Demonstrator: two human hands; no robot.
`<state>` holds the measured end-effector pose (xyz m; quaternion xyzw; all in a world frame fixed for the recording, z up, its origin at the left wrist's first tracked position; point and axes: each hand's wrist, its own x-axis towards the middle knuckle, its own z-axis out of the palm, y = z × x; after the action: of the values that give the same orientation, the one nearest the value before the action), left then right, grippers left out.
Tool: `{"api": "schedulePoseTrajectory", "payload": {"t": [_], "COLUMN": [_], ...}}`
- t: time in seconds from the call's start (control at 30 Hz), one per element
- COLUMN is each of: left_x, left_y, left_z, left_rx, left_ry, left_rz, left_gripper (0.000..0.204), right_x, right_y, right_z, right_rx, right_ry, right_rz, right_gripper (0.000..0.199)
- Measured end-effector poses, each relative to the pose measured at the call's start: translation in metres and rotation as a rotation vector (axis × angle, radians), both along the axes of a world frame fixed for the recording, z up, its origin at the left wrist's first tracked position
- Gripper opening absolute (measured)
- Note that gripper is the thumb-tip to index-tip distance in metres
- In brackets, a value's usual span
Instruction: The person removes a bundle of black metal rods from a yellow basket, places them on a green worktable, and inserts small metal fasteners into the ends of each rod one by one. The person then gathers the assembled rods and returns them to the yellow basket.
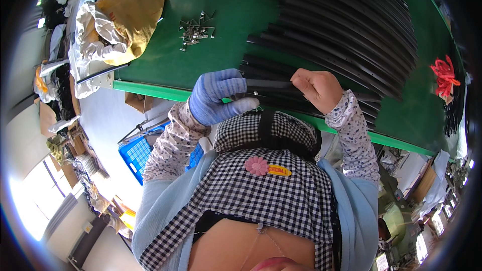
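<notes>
My left hand (pixel 215 96), in a knitted blue glove with paler fingertips, is closed round the left end of a dark tube (pixel 271 84). My bare right hand (pixel 321 90) pinches the same tube farther right, thumb on top. The tube lies roughly level over the table's near edge, and its left end is hidden in the glove. A tiny shiny metal piece shows by the gloved thumb; whether it is held, I cannot tell. Just beyond my hands, many similar black tubes (pixel 346 35) lie side by side on the green table (pixel 221 0).
Small metal spring clips (pixel 196 32) lie in a loose pile at the table's left. Beside them slumps an open yellow and white sack (pixel 133 25). Red ties (pixel 445 79) are at the far right. Below the table's left side are a blue crate (pixel 135 155) and a cardboard box (pixel 138 102).
</notes>
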<state>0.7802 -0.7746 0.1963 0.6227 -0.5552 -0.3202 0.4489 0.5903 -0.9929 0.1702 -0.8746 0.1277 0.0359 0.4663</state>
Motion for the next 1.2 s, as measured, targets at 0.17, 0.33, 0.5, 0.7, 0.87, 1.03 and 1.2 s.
{"api": "schedulePoseTrajectory", "payload": {"t": [0.17, 0.33, 0.5, 0.7, 0.87, 1.03, 1.2], "left_x": [0.001, 0.008, 0.079, 0.122, 0.127, 0.113, 0.062], "left_y": [0.000, 0.013, 0.060, 0.076, 0.085, 0.093, 0.062], "left_z": [-0.016, -0.041, -0.131, -0.174, -0.183, -0.191, -0.140], "left_rx": [0.005, -0.054, 0.371, 0.633, 0.533, 0.320, 0.204], "left_ry": [0.368, 0.106, -0.126, -0.693, -0.023, 0.299, 0.815], "left_rz": [-0.069, 0.126, 0.993, 0.877, 1.008, 1.004, 0.876], "left_gripper": [0.018, 0.024, 0.025, 0.039, 0.025, 0.012, 0.019], "right_x": [-0.002, 0.001, 0.016, 0.019, 0.009, 0.007, 0.014], "right_y": [0.001, 0.002, 0.008, 0.027, 0.036, 0.051, 0.061], "right_z": [0.001, -0.031, -0.101, -0.127, -0.127, -0.115, -0.097], "right_rx": [0.070, -0.094, -0.398, -0.682, -0.542, -0.374, -0.160], "right_ry": [0.055, -0.037, -0.040, -0.207, -0.220, -0.320, -0.281], "right_rz": [0.028, 0.009, -0.164, -0.310, -0.445, -0.426, -0.367], "right_gripper": [0.046, 0.042, 0.033, 0.027, 0.026, 0.019, 0.019]}}
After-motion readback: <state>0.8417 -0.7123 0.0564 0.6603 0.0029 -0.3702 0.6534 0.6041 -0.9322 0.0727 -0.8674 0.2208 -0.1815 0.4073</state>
